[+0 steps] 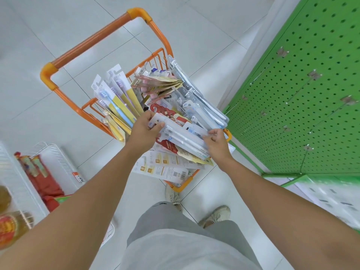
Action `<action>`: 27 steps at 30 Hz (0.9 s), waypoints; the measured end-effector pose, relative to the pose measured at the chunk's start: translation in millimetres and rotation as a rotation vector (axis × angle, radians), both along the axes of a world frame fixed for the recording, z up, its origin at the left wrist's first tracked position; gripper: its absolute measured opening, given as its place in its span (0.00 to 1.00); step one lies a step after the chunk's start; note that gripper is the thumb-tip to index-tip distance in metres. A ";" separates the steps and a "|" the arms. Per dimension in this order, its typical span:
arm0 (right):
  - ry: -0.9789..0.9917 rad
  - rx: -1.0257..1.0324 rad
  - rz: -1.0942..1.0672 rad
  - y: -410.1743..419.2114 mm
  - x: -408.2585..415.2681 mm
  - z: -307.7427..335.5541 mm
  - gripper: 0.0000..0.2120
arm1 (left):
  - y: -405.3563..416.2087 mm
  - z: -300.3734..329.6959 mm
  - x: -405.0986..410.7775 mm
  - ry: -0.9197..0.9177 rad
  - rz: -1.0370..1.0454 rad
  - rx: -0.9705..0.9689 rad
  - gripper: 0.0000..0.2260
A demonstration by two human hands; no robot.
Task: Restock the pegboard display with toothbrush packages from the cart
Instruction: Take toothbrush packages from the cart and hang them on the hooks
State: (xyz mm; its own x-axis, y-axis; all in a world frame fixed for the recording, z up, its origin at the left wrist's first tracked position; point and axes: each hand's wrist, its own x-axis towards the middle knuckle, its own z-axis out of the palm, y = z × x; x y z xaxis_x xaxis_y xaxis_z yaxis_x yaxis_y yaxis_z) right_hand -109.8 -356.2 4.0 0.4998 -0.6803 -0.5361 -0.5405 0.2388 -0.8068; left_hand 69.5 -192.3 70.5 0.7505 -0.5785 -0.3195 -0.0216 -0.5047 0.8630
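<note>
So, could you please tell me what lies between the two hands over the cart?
In the head view, a clear toothbrush package spans the gap: the left hand holds one end, the right hand the other.

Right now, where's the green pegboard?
Head view, right side: the green pegboard stands just right of the orange cart, past the right hand, its metal hooks bare.

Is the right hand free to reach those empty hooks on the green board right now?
Probably not yet: the right hand and left hand both grip a clear toothbrush package over the cart. The pegboard hooks themselves look unobstructed.
</note>
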 end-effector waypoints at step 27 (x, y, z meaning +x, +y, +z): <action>-0.105 -0.082 -0.060 0.1 0.1 35.0 0.05 | -7.3 15.3 1.1 0.220 0.016 0.026 0.11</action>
